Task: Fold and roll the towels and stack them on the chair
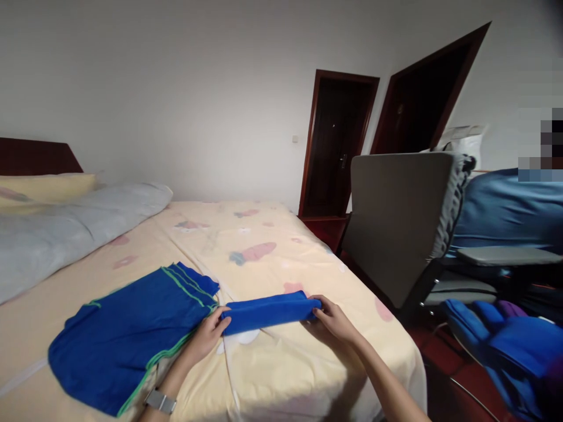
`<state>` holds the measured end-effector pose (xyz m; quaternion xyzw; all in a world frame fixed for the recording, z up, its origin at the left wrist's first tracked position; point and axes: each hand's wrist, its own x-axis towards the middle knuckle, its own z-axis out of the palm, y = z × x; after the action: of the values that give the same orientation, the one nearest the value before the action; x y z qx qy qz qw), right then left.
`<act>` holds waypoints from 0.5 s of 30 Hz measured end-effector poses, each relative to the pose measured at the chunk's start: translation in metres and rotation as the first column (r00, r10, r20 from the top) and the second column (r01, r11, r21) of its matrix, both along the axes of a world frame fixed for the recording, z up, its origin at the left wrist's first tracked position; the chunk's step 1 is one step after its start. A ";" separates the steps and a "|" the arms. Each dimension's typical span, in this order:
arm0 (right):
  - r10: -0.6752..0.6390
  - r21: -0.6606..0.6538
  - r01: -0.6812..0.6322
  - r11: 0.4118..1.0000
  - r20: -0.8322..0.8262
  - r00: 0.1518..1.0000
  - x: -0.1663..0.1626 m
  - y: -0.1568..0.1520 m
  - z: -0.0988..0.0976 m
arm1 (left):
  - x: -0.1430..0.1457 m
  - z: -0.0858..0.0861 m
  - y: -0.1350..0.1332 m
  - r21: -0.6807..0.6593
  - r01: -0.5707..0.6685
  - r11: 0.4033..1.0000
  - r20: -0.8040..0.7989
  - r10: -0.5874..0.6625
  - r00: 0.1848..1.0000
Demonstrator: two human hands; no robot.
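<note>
A bright blue cloth point(269, 313), folded into a long narrow strip, lies across the bed between my hands. My left hand point(216, 326) pinches its left end, thumb on top. At the opposite end, my right hand point(328, 316) grips the strip between thumb and fingers. To the left, a flat pile of darker blue cloths with green edging point(127, 331) is spread on the sheet, close beside my left forearm. A watch with a grey band point(160, 402) is on my left wrist.
The bed point(281, 269) has a yellow patterned sheet. A grey rolled quilt point(88, 220) and a yellow pillow point(53, 190) lie at the left. Right of the bed stands a grey chair point(396, 223) with a person in blue point(510, 205). Blue items point(523, 346) are heaped at lower right.
</note>
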<state>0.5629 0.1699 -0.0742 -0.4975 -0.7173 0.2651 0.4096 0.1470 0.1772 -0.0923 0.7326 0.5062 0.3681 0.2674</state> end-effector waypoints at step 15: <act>-0.326 0.353 0.196 0.915 0.360 0.874 -0.014 -0.006 -0.004 | 0.015 -0.004 -0.006 0.440 -0.139 0.887 -0.310 0.295 0.904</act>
<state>0.5492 0.1638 -0.0779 -0.5657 -0.7447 -0.0181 0.3536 0.1620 0.1708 -0.0960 0.7654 0.5392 0.3496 -0.0348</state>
